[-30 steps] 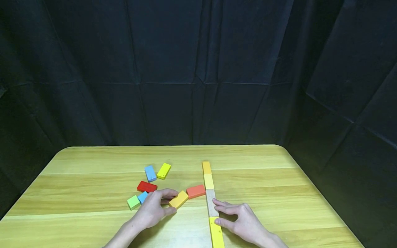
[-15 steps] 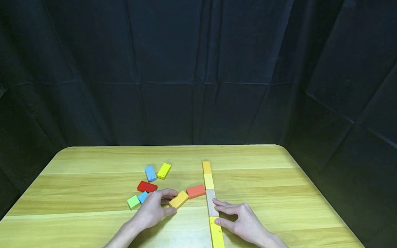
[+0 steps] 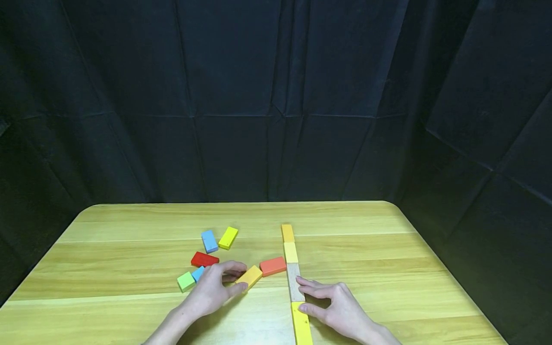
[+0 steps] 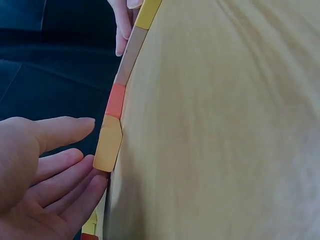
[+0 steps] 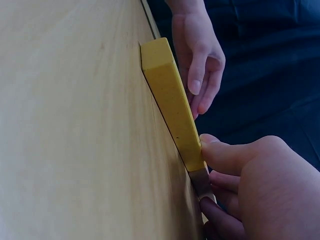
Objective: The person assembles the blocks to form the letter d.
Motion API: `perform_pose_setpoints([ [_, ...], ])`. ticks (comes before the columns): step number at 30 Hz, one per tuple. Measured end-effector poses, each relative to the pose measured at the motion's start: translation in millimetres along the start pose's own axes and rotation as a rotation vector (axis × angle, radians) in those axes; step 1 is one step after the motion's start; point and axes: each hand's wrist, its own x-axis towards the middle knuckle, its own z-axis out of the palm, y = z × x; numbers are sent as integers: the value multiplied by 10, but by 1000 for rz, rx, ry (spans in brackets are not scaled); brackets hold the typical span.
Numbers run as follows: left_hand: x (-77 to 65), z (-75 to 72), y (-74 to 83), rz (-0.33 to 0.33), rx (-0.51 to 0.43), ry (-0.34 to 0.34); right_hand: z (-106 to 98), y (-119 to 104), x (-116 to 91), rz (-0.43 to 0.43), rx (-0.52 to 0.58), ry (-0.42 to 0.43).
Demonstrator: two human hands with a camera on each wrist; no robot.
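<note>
Orange block point(image 3: 250, 276) between both hands point(image 3: 211, 290) point(image 3: 336, 306)

Studio-like corner, black drapes point(image 3: 241, 96) behind wooden table point(image 3: 388, 268)

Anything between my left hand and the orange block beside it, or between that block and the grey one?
Nothing visible stands between your left hand and the orange block; the salmon block lies between that and the grey block.

The wood-grained table point(image 3: 366, 268) bore 1 row of an orange block point(image 3: 287, 233), cream block point(image 3: 290, 252), grey block point(image 3: 293, 282) and long yellow block point(image 3: 302, 327); a coral block point(image 3: 272, 267) and amber block point(image 3: 252, 274) branched off the grey; 5 scattered blocks point(image 3: 204, 259) lay left.
</note>
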Motion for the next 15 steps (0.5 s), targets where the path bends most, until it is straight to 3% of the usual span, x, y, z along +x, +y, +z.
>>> perform_pose_setpoints([
  [6,79,-33,59,-26,-22,82,-6,-7,-6,0,5,-2],
  [15,379,-111,22,-88,-18,270,-8,-17,-2,9,8,-2],
])
